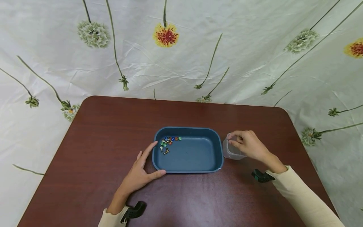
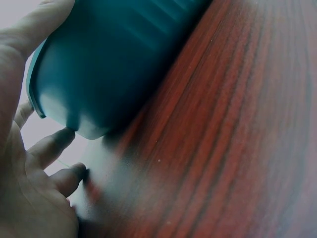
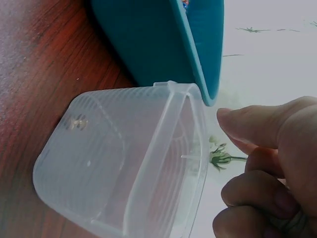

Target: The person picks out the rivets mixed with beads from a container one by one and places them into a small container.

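Head view: the right hand (image 1: 250, 145), fingers curled, hovers at the mouth of a translucent, ribbed plastic tub (image 1: 233, 155); whether it pinches anything cannot be told. The left hand (image 1: 136, 176), fingers spread wide, touches the left end of a smooth blue plastic tray (image 1: 195, 154) with rounded corners, just beside the tub. Glossy multicoloured beads (image 1: 166, 138) and gold-toned metallic pieces (image 1: 166, 151) cluster at the tray's left. Beneath lies a red-brown wood-grain tabletop (image 1: 85, 157).

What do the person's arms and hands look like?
The left hand and right hand are bare, no gloves. Behind each comes a cream-coloured fabric sleeve with a curved black device near its cuff; the right device shows a small green patch.
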Action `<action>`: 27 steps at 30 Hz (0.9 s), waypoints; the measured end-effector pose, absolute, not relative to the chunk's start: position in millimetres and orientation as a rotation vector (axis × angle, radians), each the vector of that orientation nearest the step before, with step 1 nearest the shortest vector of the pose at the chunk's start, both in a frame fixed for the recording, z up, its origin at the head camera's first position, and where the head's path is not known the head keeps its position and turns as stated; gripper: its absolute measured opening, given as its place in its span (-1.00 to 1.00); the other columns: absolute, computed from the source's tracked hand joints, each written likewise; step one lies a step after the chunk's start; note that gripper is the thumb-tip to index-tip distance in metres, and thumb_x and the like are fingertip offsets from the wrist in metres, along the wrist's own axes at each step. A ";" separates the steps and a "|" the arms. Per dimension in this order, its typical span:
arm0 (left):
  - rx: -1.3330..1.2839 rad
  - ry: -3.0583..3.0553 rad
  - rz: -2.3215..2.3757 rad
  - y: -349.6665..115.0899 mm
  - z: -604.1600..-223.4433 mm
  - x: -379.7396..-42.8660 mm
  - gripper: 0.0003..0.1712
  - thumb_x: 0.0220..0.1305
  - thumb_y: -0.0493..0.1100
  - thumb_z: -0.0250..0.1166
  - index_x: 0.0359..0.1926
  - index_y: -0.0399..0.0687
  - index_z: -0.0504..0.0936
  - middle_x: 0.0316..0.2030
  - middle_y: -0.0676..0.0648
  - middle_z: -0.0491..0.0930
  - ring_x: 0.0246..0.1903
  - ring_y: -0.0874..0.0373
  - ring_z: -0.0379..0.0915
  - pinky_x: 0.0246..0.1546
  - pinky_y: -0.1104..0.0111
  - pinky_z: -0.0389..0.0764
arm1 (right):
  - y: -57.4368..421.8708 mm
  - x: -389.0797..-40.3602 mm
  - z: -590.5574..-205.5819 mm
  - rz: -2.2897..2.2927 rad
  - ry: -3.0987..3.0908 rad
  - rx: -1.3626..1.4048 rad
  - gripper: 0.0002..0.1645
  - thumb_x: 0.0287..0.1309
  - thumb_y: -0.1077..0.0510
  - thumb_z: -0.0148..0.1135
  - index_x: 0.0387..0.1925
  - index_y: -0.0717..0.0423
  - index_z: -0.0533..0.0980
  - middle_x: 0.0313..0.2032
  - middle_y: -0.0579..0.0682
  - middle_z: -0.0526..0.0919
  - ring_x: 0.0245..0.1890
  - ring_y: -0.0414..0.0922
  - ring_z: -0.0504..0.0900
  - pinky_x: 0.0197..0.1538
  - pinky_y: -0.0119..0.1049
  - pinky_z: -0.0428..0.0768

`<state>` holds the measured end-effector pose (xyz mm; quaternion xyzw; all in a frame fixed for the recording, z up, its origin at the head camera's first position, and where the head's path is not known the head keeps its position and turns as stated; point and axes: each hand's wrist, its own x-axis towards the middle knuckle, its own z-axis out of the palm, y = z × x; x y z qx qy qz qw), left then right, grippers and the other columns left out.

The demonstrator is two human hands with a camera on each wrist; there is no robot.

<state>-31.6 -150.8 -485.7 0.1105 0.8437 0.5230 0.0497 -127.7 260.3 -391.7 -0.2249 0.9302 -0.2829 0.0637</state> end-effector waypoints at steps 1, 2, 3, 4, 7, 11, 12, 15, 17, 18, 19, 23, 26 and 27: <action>0.337 2.570 1.595 -150.8 -485.5 -31.6 0.18 0.08 0.09 0.55 0.59 0.34 0.00 0.55 0.01 0.07 0.53 -0.13 0.01 0.51 -0.23 -0.35 | 259.5 -128.3 -391.0 -0.852 2.811 -0.685 -0.87 0.24 0.26 0.36 -0.18 0.17 0.70 -0.76 -0.23 0.14 -0.75 -0.35 0.07 -0.62 -0.45 0.17; 0.338 2.572 1.595 -150.9 -485.5 -31.7 0.19 0.08 0.09 0.55 0.59 0.36 0.00 0.55 0.01 0.07 0.53 -0.13 0.01 0.51 -0.23 -0.35 | 258.4 -128.9 -390.4 -0.849 2.812 -0.690 -0.88 0.24 0.26 0.36 -0.19 0.16 0.70 -0.76 -0.22 0.14 -0.75 -0.35 0.06 -0.62 -0.45 0.16; 0.339 2.573 1.596 -150.8 -485.5 -31.7 0.19 0.08 0.09 0.55 0.59 0.35 0.00 0.55 0.01 0.07 0.53 -0.12 0.01 0.51 -0.23 -0.35 | 257.3 -129.3 -389.7 -0.848 2.813 -0.694 -0.88 0.24 0.25 0.36 -0.19 0.16 0.71 -0.76 -0.22 0.14 -0.75 -0.35 0.07 -0.63 -0.45 0.16; 0.340 2.574 1.597 -150.8 -485.4 -31.7 0.19 0.08 0.09 0.55 0.59 0.35 0.00 0.55 0.01 0.07 0.53 -0.12 0.01 0.51 -0.23 -0.35 | 256.2 -129.6 -389.3 -0.846 2.815 -0.697 -0.89 0.24 0.24 0.36 -0.20 0.15 0.71 -0.76 -0.22 0.14 -0.75 -0.35 0.07 -0.63 -0.45 0.16; 0.337 2.575 1.598 -150.8 -485.1 -31.2 0.18 0.08 0.09 0.55 0.59 0.36 0.00 0.55 0.01 0.07 0.53 -0.12 0.01 0.51 -0.24 -0.35 | 253.4 -129.8 -388.4 -0.844 2.817 -0.709 -0.89 0.24 0.23 0.37 -0.20 0.13 0.71 -0.76 -0.23 0.15 -0.74 -0.35 0.08 -0.63 -0.45 0.15; 0.336 2.576 1.594 -150.5 -484.3 -30.4 0.18 0.08 0.10 0.55 0.59 0.35 0.00 0.55 0.01 0.08 0.53 -0.12 0.01 0.51 -0.24 -0.35 | 250.8 -128.9 -387.8 -0.847 2.821 -0.724 -0.89 0.24 0.21 0.37 -0.21 0.11 0.71 -0.76 -0.25 0.14 -0.74 -0.34 0.08 -0.63 -0.47 0.13; 0.336 2.576 1.592 -150.4 -484.2 -30.4 0.18 0.08 0.10 0.55 0.59 0.36 0.00 0.55 0.01 0.08 0.53 -0.12 0.01 0.51 -0.24 -0.35 | 250.1 -128.8 -387.6 -0.844 2.822 -0.727 -0.90 0.24 0.21 0.37 -0.20 0.11 0.71 -0.76 -0.25 0.14 -0.74 -0.34 0.08 -0.63 -0.46 0.13; 0.333 2.575 1.586 -150.1 -483.9 -30.3 0.18 0.08 0.10 0.54 0.58 0.37 0.00 0.55 0.02 0.07 0.53 -0.13 -0.01 0.51 -0.24 -0.35 | 247.9 -128.5 -387.0 -0.849 2.812 -0.732 -0.89 0.26 0.21 0.36 -0.20 0.12 0.71 -0.76 -0.24 0.13 -0.74 -0.33 0.07 -0.62 -0.45 0.13; 0.325 2.575 1.581 -150.1 -483.8 -30.2 0.18 0.08 0.11 0.54 0.58 0.41 -0.01 0.55 0.02 0.06 0.53 -0.13 -0.03 0.51 -0.25 -0.34 | 245.8 -128.5 -386.6 -0.850 2.802 -0.736 -0.89 0.27 0.21 0.35 -0.20 0.12 0.71 -0.76 -0.24 0.13 -0.74 -0.34 0.07 -0.60 -0.45 0.14; 0.320 2.574 1.578 -150.1 -483.9 -30.2 0.18 0.08 0.11 0.54 0.58 0.42 -0.01 0.55 0.03 0.06 0.54 -0.14 -0.04 0.51 -0.25 -0.34 | 244.6 -128.6 -386.5 -0.853 2.797 -0.740 -0.89 0.27 0.21 0.35 -0.20 0.12 0.71 -0.76 -0.24 0.13 -0.74 -0.34 0.06 -0.60 -0.45 0.15; 0.315 2.575 1.574 -150.1 -483.8 -30.1 0.18 0.08 0.12 0.54 0.58 0.44 -0.01 0.55 0.03 0.05 0.54 -0.15 -0.06 0.50 -0.25 -0.33 | 243.3 -128.6 -386.5 -0.857 2.793 -0.744 -0.89 0.26 0.21 0.35 -0.20 0.12 0.71 -0.77 -0.24 0.13 -0.74 -0.34 0.06 -0.59 -0.45 0.16; 0.304 2.573 1.571 -150.3 -484.4 -29.5 0.18 0.08 0.13 0.54 0.57 0.46 -0.01 0.55 0.03 0.05 0.54 -0.16 -0.08 0.50 -0.26 -0.33 | 237.1 -128.9 -387.1 -0.860 2.775 -0.767 -0.90 0.26 0.20 0.36 -0.22 0.11 0.71 -0.78 -0.25 0.15 -0.74 -0.33 0.12 -0.57 -0.45 0.24; 0.304 2.572 1.573 -150.6 -485.1 -28.9 0.18 0.08 0.12 0.54 0.58 0.43 -0.01 0.55 0.03 0.05 0.55 -0.16 -0.08 0.50 -0.26 -0.33 | 232.5 -128.8 -387.8 -0.861 2.759 -0.785 -0.88 0.27 0.19 0.36 -0.20 0.14 0.71 -0.79 -0.25 0.17 -0.74 -0.31 0.17 -0.56 -0.44 0.31; 0.302 2.571 1.574 -150.7 -485.3 -28.7 0.18 0.08 0.12 0.54 0.58 0.43 -0.01 0.56 0.04 0.05 0.55 -0.16 -0.09 0.50 -0.26 -0.33 | 231.0 -128.6 -387.6 -0.861 2.754 -0.788 -0.87 0.27 0.18 0.35 -0.19 0.14 0.71 -0.79 -0.25 0.18 -0.75 -0.31 0.18 -0.56 -0.44 0.32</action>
